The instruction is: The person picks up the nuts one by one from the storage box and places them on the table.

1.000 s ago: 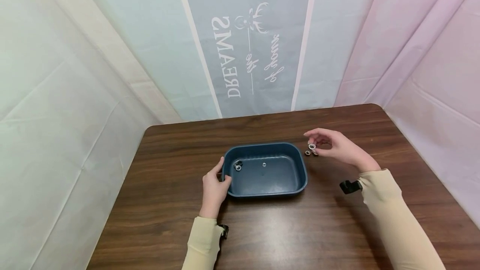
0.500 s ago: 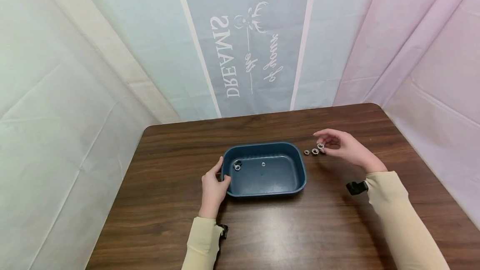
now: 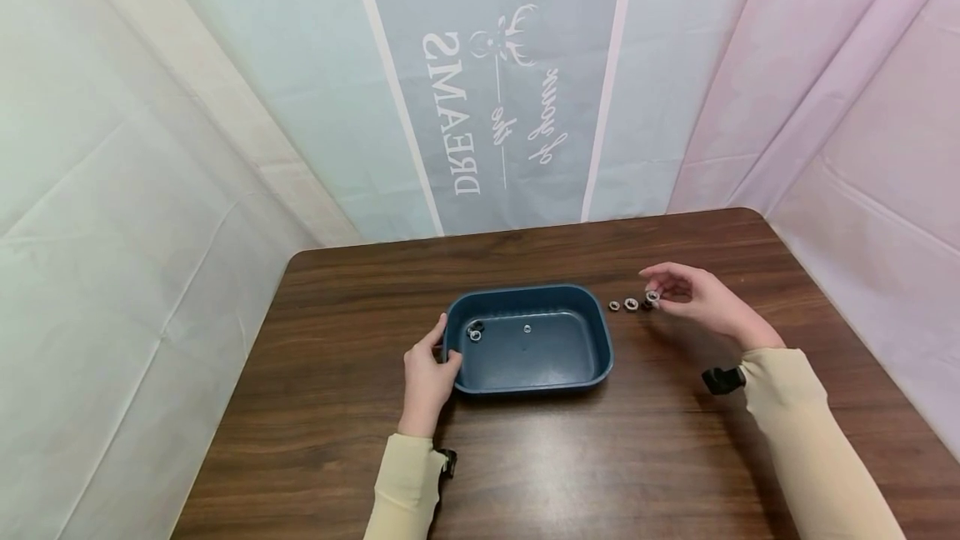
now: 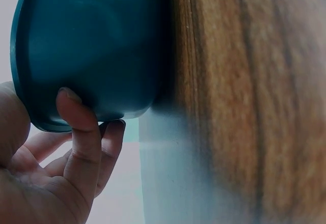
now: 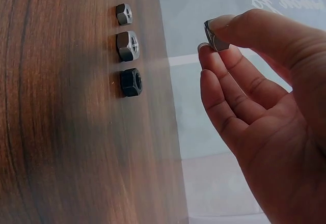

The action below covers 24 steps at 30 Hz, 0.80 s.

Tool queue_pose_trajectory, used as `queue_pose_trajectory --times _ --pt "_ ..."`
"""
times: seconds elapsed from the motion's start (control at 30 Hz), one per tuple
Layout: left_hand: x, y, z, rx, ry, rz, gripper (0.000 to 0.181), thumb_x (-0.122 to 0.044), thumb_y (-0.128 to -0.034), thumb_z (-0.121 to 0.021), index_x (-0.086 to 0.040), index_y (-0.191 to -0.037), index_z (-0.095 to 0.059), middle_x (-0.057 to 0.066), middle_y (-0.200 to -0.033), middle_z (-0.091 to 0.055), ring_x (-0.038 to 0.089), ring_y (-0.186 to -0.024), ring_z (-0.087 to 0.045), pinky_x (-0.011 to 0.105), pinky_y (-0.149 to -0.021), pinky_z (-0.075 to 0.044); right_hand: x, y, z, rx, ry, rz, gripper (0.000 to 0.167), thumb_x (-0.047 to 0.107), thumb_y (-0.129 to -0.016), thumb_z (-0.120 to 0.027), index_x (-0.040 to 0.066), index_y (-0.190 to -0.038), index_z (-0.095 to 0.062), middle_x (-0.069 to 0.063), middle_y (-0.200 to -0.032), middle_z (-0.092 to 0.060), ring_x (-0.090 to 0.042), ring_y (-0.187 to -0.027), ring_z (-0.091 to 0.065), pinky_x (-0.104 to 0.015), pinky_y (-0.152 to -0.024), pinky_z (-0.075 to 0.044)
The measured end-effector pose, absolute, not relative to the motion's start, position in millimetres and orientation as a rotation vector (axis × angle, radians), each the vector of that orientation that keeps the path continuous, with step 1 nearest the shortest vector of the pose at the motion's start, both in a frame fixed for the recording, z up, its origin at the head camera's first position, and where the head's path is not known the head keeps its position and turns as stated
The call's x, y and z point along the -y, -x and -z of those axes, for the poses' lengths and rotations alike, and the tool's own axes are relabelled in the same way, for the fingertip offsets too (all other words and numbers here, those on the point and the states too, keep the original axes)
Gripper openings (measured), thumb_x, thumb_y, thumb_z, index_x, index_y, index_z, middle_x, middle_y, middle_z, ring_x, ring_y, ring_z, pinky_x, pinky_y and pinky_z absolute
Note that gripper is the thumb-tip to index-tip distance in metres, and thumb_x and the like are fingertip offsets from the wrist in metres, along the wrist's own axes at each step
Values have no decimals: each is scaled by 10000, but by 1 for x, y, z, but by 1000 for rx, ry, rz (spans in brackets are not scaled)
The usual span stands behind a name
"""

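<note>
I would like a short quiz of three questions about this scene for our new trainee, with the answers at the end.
1. True or false: the left hand grips the blue tray.
2. Three nuts lie in a row on the table. Which one is black? A) nearest the tray; B) the middle one; C) farthest from the tray.
3. What does the right hand hold, and does it touch the table?

Key: 1. True. 2. C. 3. A silvery nut, held off the table.

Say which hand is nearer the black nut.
Right. The right hand is close by the black nut, pinching a silver nut; the left hand grips the left end of the blue tray, farther away.
</note>
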<state>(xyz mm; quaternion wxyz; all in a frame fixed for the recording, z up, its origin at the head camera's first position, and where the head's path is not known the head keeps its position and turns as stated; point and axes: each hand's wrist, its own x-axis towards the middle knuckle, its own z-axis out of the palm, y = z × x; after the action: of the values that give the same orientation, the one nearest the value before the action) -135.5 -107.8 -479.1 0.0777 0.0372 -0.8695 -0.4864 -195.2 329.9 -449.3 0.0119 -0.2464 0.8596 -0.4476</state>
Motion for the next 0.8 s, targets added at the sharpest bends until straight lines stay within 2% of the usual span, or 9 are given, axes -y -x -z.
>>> queue_pose_trajectory --times 0.1,0.2,0.57,0.8 --pt "108 135 479 2601 -110 1464 626 31 -791 -637 -132 -1385 -525 120 -1158 -653 207 -748 -554 250 -445 -372 -331 195 453 -2679 729 1401 452 -61 -831 -676 47 -1258 -571 -108 -988 -617 -194 -899 -570 -197 -785 -453" --pt "108 135 479 2600 -105 1470 625 30 -793 -639 -132 -1386 -524 126 -1157 -652 218 -743 -553 253 -447 -373 -331 194 453 -2675 720 1403 449 -60 -833 -675 44 -1256 -569 -111 -988 -617 -192 -900 -570 -192 -788 -453" --pt "108 135 479 2601 -109 1458 623 27 -792 -635 -135 -1383 -526 131 -1160 -651 217 -774 -572 254 -443 -370 -339 195 458 -2680 769 1415 467 -91 -824 -668 13 -1266 -555 -150 -991 -622 -260 -888 -575 -190 -769 -461" --pt "108 135 480 2605 -107 1450 624 28 -793 -637 -140 -1384 -528 131 -1164 -649 211 -811 -584 256 -449 -384 -345 196 464 -2670 727 1434 451 -91 -832 -658 -51 -1265 -538 -165 -995 -622 -254 -887 -580 -187 -758 -468"
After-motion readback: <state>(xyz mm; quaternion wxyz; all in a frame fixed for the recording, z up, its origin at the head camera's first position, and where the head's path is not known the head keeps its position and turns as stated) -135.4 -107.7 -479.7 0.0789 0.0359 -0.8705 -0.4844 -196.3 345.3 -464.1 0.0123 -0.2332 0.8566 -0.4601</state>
